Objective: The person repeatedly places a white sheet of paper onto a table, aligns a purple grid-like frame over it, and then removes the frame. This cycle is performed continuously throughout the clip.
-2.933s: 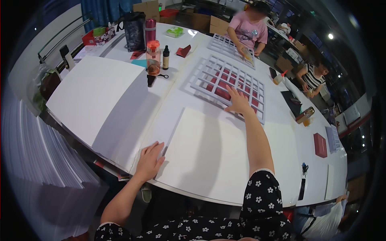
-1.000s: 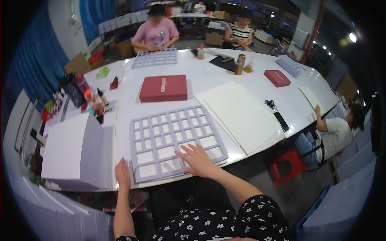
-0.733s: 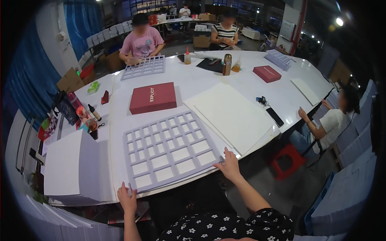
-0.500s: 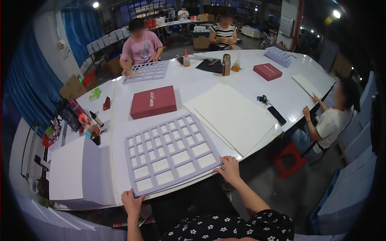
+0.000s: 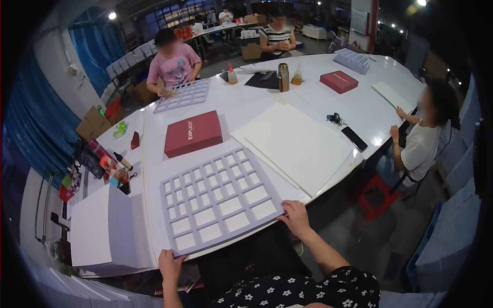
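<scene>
A lavender-grey grid tray (image 5: 167,218), with rows of small and larger rectangular openings, lies flat at the near edge of the white table. White shows through its openings. My left hand (image 5: 171,265) grips the near left corner, thumb by the rim. At the near right corner my right hand (image 5: 296,217) is closed round the edge, its fingertips partly hidden. Just beyond the tray sits a closed dark red box (image 5: 193,133). Large white sheets (image 5: 298,146) lie overlapping to its right.
A tall stack of white sheets (image 5: 95,226) stands at the left. Bottles (image 5: 113,167) stand behind it. A phone (image 5: 354,138), cable, thermos (image 5: 283,78), glue bottles and second red box (image 5: 339,81) are on the table. Co-workers sit around; one handles another grid (image 5: 183,96).
The view has shifted slightly. Both my hands keep the same corners of the grid tray, which appears to stay in place on the table.
</scene>
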Demonstrator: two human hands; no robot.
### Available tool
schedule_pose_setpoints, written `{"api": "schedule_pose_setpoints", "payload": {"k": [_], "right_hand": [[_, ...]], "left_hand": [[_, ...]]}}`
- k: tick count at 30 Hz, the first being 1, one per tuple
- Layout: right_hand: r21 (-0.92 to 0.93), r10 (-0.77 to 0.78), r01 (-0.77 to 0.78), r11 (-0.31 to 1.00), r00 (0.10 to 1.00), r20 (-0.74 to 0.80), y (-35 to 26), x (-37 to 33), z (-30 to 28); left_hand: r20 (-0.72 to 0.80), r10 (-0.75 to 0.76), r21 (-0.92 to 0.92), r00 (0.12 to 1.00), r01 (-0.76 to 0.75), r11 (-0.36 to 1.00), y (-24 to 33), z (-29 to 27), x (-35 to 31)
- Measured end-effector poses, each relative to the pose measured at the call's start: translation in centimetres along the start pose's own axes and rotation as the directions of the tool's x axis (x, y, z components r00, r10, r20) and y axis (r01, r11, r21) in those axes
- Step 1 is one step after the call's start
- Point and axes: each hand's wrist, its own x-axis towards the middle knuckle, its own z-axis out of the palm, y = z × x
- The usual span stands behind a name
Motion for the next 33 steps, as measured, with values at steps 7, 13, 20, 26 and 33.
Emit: {"api": "schedule_pose_setpoints", "payload": {"k": [7,13,20,26,33], "right_hand": [[0.040,-0.041,0.041,0.998,0.999,0.001,1.1,-0.2,0.0],[0.048,-0.093,0.092,0.995,0.995,0.027,1.1,0.4,0.5],[0.097,-0.048,0.048,0.994,0.999,-0.003,1.5,0.1,0.3],[0.125,-0.069,0.061,0.990,0.996,0.054,1.9,0.7,0.3],[0.108,-0.072,0.060,0.992,0.991,0.109,2.0,0.6,-0.2]], "left_hand": [[0.122,-0.034,-0.008,0.992,0.036,0.999,1.1,-1.6,1.3],[0.109,-0.080,0.021,0.991,0.078,0.997,0.9,-1.4,0.5],[0.147,-0.074,0.037,0.986,0.070,0.997,0.8,-1.3,1.2],[0.166,-0.086,0.000,0.982,0.087,0.996,0.6,-1.8,0.7],[0.149,-0.099,-0.023,0.984,0.103,0.994,1.1,-1.9,0.5]]}}
